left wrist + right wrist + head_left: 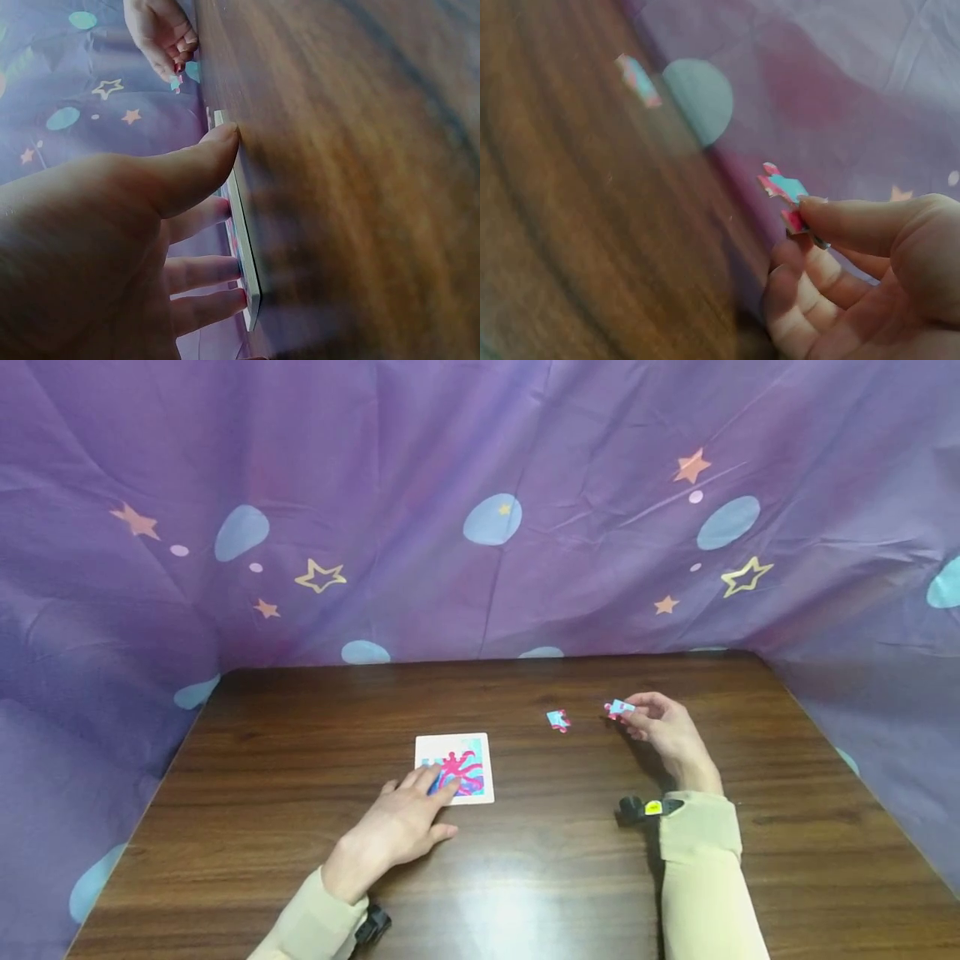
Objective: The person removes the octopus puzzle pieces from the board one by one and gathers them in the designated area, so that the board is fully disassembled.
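- The left hand (397,822) lies with its fingers extended and spread, their tips resting on the square white-bordered puzzle board (489,777) of thin, flat material; its thumb points along the near edge, and whether it touches cannot be told.
- The board lies flat on the dark brown wood-grain bench (540,835), left of the loose pieces, and bears a pink octopus-like figure on blue, with white showing at its upper left.
- The right hand (670,735) pinches a small light-blue-and-pink jigsaw piece (618,709) between thumb and fingers, raised above the bench, knobbed edge facing away from the fingertips.
- A second blue-and-pink jigsaw piece (558,720) lies on the bench between the board and the right hand, apart from both.
- Behind the bench hangs a purple fabric backdrop (405,468) printed with stars and pale-blue ovals.
- Both forearms wear cream sleeves (708,877).
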The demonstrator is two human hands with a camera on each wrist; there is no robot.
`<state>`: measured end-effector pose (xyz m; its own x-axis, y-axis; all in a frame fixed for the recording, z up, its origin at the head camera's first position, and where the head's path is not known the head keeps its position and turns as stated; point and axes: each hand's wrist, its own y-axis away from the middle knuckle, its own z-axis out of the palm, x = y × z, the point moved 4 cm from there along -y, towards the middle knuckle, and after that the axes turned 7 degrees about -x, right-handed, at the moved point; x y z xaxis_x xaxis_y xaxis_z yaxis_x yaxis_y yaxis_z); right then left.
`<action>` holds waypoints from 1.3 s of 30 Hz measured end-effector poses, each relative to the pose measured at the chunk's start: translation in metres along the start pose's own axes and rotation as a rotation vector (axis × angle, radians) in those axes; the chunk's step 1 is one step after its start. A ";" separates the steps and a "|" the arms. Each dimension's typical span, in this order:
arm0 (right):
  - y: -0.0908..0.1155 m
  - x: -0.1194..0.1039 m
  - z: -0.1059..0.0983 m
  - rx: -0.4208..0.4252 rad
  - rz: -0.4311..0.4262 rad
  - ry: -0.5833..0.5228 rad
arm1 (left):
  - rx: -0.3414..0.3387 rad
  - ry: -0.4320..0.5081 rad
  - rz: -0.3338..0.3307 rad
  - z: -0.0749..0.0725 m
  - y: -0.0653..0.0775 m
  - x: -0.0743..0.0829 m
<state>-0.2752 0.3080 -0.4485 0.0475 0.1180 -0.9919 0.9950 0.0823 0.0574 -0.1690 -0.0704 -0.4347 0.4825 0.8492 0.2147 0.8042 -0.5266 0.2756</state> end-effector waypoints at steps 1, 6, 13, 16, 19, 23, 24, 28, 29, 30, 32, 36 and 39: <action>0.000 0.002 0.000 0.005 0.006 0.003 | 0.003 0.005 0.000 0.000 0.001 0.000; -0.004 0.009 -0.002 -0.006 0.030 0.044 | 0.024 0.053 0.003 0.000 0.003 0.000; -0.016 0.013 -0.002 -0.008 0.099 0.170 | 0.050 0.094 0.015 -0.001 0.003 0.003; -0.019 0.012 -0.001 -0.005 0.097 0.217 | 0.056 0.099 0.015 -0.001 0.002 0.003; -0.020 0.010 0.000 -0.005 0.090 0.240 | 0.054 0.101 0.012 -0.002 0.001 0.003; -0.020 0.007 0.000 0.026 0.073 0.248 | 0.054 0.095 0.016 -0.003 -0.001 0.003; -0.020 0.007 0.000 0.032 0.075 0.248 | 0.054 0.095 0.016 -0.003 -0.001 0.003; -0.018 0.007 -0.001 0.055 0.114 0.197 | 0.053 0.098 0.018 -0.003 -0.001 0.003; -0.017 0.007 -0.002 0.056 0.124 0.178 | 0.053 0.100 0.018 -0.003 -0.002 0.003; -0.015 0.007 -0.001 0.060 0.131 0.160 | 0.052 0.102 0.018 -0.003 -0.002 0.003; -0.013 0.004 0.000 0.068 0.130 0.147 | 0.054 0.101 0.017 -0.003 -0.002 0.003; -0.009 -0.009 0.009 0.068 0.086 0.209 | 0.052 0.093 0.016 -0.003 -0.002 0.003; -0.009 -0.020 0.021 0.045 0.022 0.274 | 0.049 0.091 0.017 -0.003 -0.002 0.003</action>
<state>-0.2835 0.2840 -0.4317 0.0492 0.3828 -0.9225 0.9972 0.0331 0.0669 -0.1702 -0.0668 -0.4317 0.4643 0.8320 0.3038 0.8134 -0.5363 0.2255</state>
